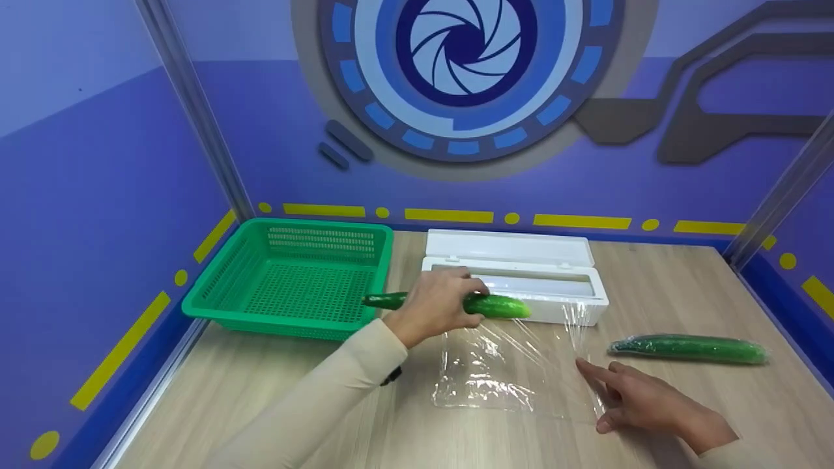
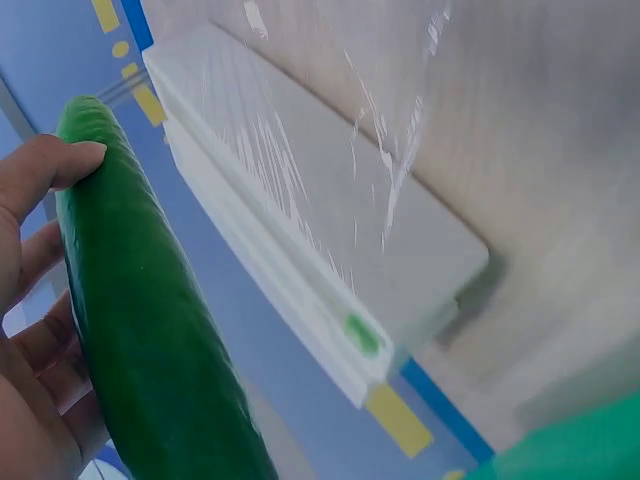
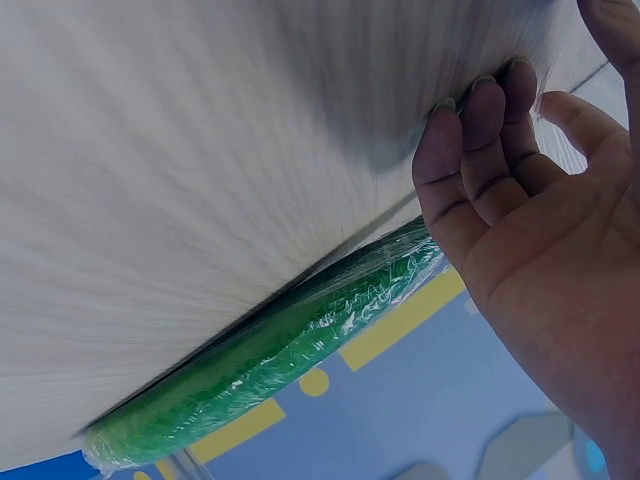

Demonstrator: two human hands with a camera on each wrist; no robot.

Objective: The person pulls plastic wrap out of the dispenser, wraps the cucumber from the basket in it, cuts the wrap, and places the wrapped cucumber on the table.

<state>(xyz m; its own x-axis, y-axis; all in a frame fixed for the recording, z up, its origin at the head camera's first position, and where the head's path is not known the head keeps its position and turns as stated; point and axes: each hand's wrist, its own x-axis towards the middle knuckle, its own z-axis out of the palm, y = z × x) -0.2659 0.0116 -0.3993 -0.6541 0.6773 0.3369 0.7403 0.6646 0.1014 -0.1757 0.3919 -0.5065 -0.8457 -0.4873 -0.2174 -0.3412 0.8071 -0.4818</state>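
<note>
Here, the left hand (image 1: 435,306) grasps a bare cucumber (image 1: 498,305), held just above the far edge of a cling film sheet (image 1: 508,365). The right hand (image 1: 642,397) presses flat, fingers straight, on the sheet's near-right corner.

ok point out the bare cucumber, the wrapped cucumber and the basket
bare cucumber (image 1: 502,305), head view, right part past the fingers
wrapped cucumber (image 1: 690,348), head view, middle of its length
basket (image 1: 287,323), head view, front rim
</note>
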